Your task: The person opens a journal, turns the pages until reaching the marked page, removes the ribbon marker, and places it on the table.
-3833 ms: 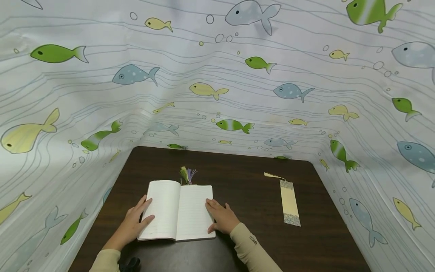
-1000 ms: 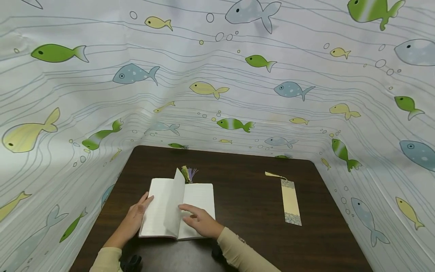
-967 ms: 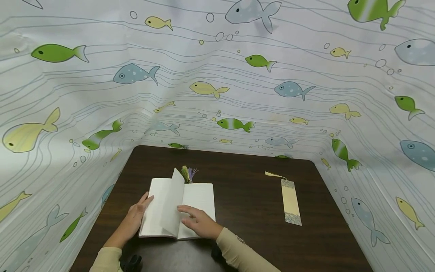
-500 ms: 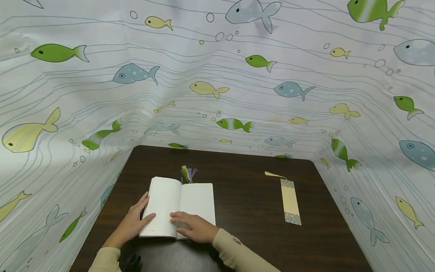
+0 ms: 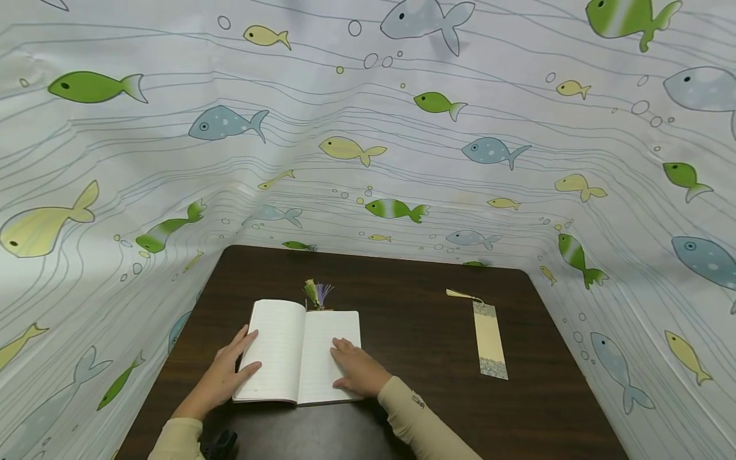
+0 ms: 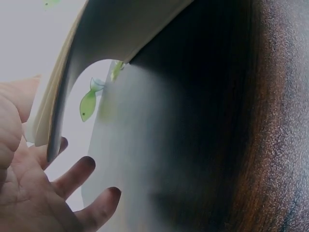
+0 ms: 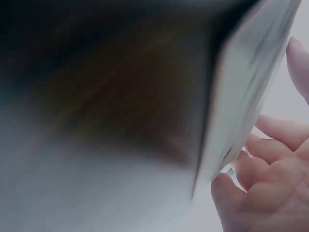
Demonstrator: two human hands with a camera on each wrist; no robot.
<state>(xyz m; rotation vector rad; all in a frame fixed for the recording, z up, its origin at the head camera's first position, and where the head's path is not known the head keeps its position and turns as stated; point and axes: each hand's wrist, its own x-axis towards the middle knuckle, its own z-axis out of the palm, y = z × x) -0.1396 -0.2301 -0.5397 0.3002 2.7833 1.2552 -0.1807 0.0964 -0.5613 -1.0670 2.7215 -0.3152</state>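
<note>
An open notebook (image 5: 276,351) with lined pages lies on the dark table, and no writing shows on it. My left hand (image 5: 221,377) holds its left edge, thumb over the page; in the left wrist view the notebook's cover (image 6: 96,43) passes between the thumb and the spread fingers (image 6: 77,176). My right hand (image 5: 362,369) rests flat on the right page, fingers extended. In the right wrist view the page block (image 7: 241,96) stands beside that hand (image 7: 275,179). Yellow-green and purple tassels (image 5: 318,294) stick out past the notebook's top edge.
To the right on the table (image 5: 414,306) lies a cream bookmark (image 5: 489,338) with grey patterned ends and a cream tassel (image 5: 460,294). A white fish-print sheet (image 5: 356,76) surrounds the table's back and sides. Something black (image 5: 221,442) shows by the left wrist.
A leaf that stood half-turned one second ago now lies flat on the left side. My right hand swept left with it, then came back onto the right page. My left hand stayed at the left edge.
</note>
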